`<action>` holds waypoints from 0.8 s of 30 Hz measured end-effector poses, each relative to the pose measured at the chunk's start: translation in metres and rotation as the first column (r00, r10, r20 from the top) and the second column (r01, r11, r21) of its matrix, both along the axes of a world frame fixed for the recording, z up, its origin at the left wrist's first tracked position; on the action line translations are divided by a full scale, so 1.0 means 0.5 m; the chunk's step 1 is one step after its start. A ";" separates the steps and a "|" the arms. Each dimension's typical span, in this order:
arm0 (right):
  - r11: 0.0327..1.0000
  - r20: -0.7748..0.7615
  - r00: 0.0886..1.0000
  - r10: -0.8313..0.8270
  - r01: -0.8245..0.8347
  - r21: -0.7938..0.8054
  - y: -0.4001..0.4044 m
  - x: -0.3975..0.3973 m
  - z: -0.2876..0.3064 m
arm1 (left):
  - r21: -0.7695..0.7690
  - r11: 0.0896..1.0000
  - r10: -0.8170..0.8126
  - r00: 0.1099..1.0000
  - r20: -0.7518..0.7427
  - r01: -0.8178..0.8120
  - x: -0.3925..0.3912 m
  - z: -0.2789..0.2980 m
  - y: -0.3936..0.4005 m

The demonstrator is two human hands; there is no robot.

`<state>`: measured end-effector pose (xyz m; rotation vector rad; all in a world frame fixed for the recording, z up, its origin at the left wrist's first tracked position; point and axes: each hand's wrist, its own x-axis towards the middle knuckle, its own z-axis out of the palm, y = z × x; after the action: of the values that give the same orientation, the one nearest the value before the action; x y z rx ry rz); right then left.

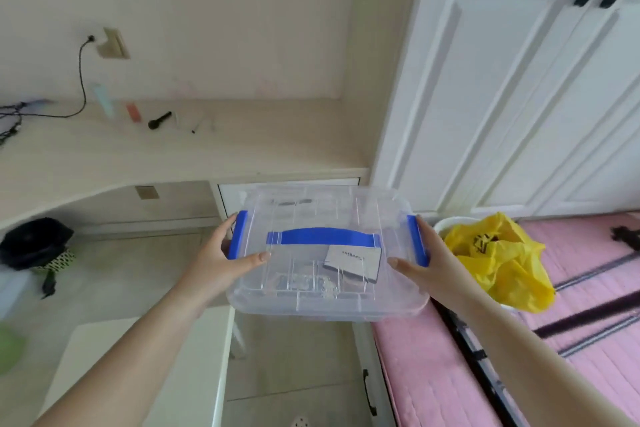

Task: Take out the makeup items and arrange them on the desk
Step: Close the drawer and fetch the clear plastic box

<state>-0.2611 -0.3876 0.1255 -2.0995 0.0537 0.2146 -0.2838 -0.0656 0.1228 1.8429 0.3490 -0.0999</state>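
A clear plastic storage box (311, 302) with a blue carry handle (322, 236) and blue side latches is held in the air in front of the desk (173, 152). My left hand (225, 260) grips its left side at the latch, thumb on the lid. My right hand (420, 265) grips the right side the same way. Through the closed lid I see a grey card-like packet (353, 262) and some small blurred items. On the desk's back part lie a light blue tube (103, 100), a pink item (133, 112), a black brush-like item (159, 120) and a thin pencil-like stick (197, 126).
A black cable (82, 80) runs from a wall socket onto the desk. A white chair (145, 367) stands below the box. A bin with a black bag (34, 243) sits at the left. A pink bed (519, 340) with a yellow bag (498, 260) lies right, by white wardrobe doors (519, 80).
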 end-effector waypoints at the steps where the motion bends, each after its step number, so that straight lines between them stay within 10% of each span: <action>1: 1.000 -0.002 1.000 0.000 0.000 0.018 0.014 0.045 0.010 | -0.002 1.000 0.018 1.000 0.009 -0.018 0.041 0.007 0.011; 24: 0.992 0.004 0.992 0.126 -0.126 -0.005 0.192 0.930 0.020 | 0.094 0.931 0.341 0.933 0.115 -0.352 0.786 0.031 0.161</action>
<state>0.2037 -0.2918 0.1356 -2.1101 -0.0812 0.2862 0.1090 0.0149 0.1385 1.8617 0.6179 0.2584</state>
